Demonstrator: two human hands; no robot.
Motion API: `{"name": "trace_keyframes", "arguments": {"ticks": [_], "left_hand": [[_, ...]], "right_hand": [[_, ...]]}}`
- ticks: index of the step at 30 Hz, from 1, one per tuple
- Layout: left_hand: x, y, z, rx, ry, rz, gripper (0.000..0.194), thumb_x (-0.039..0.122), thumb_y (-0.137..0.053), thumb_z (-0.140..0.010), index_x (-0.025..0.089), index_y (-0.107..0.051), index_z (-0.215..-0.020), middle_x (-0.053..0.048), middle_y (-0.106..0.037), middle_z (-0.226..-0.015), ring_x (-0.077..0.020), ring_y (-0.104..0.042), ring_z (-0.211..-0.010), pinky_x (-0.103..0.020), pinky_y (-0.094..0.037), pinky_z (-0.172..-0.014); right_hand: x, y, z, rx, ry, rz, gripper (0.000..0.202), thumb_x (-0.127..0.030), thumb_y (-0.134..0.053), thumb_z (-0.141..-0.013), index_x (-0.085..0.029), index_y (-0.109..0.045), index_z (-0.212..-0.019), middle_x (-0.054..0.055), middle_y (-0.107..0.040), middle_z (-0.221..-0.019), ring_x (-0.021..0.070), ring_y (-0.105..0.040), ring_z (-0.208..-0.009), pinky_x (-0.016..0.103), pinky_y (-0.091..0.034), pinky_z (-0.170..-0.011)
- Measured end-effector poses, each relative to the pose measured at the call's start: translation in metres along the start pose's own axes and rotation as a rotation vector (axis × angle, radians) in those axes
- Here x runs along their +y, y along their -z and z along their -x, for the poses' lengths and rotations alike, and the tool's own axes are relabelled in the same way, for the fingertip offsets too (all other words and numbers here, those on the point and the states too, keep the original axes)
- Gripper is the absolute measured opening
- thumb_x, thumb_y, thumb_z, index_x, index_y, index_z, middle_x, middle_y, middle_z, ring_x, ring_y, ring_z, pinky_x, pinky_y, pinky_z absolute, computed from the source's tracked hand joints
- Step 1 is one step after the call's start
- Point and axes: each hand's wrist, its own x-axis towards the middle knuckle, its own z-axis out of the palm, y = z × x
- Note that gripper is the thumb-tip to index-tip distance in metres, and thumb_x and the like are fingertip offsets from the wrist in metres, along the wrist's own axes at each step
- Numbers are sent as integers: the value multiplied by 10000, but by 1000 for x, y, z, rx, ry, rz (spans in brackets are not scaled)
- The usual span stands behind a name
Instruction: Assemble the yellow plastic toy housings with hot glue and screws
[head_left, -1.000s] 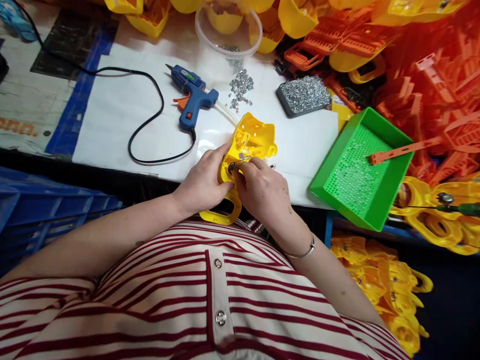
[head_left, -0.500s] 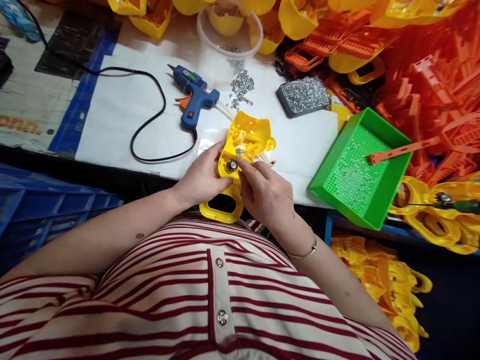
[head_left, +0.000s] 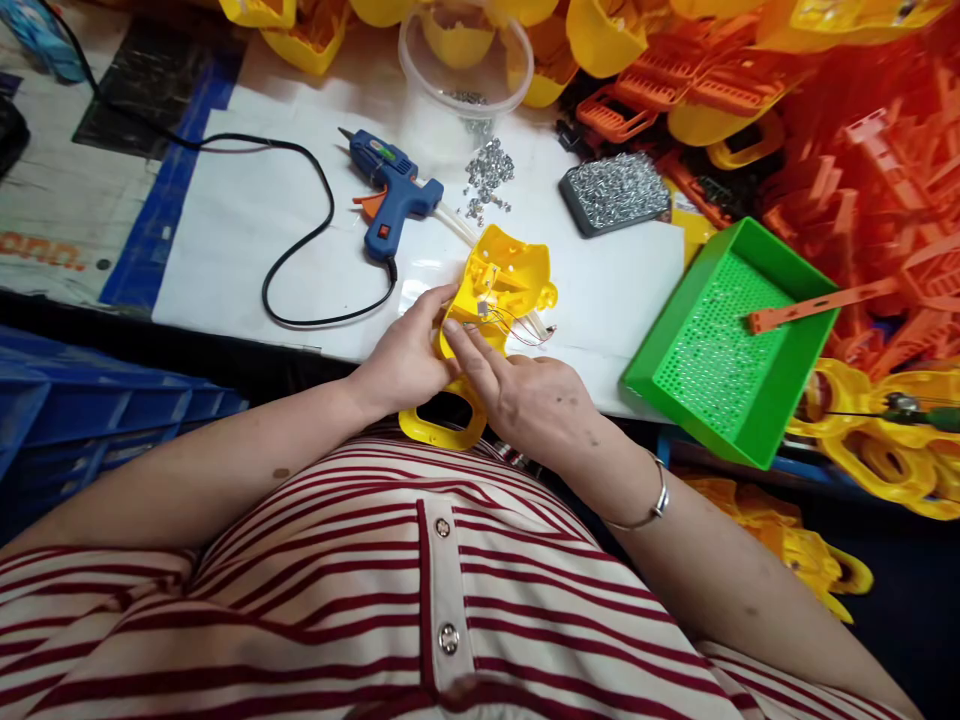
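My left hand (head_left: 409, 352) is closed on the left edge of a yellow plastic housing (head_left: 517, 262), which is tilted with its hollow inside facing up. Thin wires and a small grey connector (head_left: 482, 309) show inside it. A loop handle (head_left: 442, 434) forms its lower end, close to my striped shirt. Across the lower part of the housing lies my right hand (head_left: 525, 395), index and middle fingers stretched out over the spot where a round metal part sat. That part is now covered by the fingers. My right thumb is hidden.
A blue glue gun (head_left: 390, 205) with a black cord lies on white paper. Loose screws (head_left: 489, 172), a clear tub (head_left: 465, 100) and a black tray of screws (head_left: 615, 192) are behind. On the right are a green perforated basket (head_left: 645, 375) and orange parts (head_left: 862, 230).
My right hand has shifted left over the housing, its fingers straightening from a bent position. The round metal part has gone out of sight beneath them. My left hand keeps its hold.
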Motion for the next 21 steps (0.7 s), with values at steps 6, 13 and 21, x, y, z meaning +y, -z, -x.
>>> {"name": "trace_keyframes", "arguments": {"ticks": [6, 13, 21], "left_hand": [[3, 1, 1, -6, -5, -2, 713, 109, -710, -698, 136, -449, -1361, -141, -634, -1319, -256, -612, -1226, -427, -477, -1091], [8, 1, 0, -3, 83, 33, 774, 49, -694, -676, 167, -430, -1394, -149, -580, -1359, -307, -576, -1275, -508, -475, -1103], [12, 2, 1, -20, 102, 38, 757, 54, -686, -690, 194, -437, -1392, -123, -585, -1363, -289, -598, -1249, -473, -518, -1066]], "right_hand": [[-2, 10, -5, -39, 69, -22, 706, -69, -258, -934, -184, -73, -1606, 250, -517, -1448, 189, -676, -636, 294, -461, -474], [16, -41, 17, 365, -114, -593, 766, -91, -270, -915, -153, 94, -1587, 154, -678, -1294, 171, -729, -842, 282, -594, -705], [3, -39, 13, 258, -145, -459, 733, -102, -300, -904, -99, -47, -1592, 186, -632, -1354, 183, -719, -826, 250, -526, -596]]}}
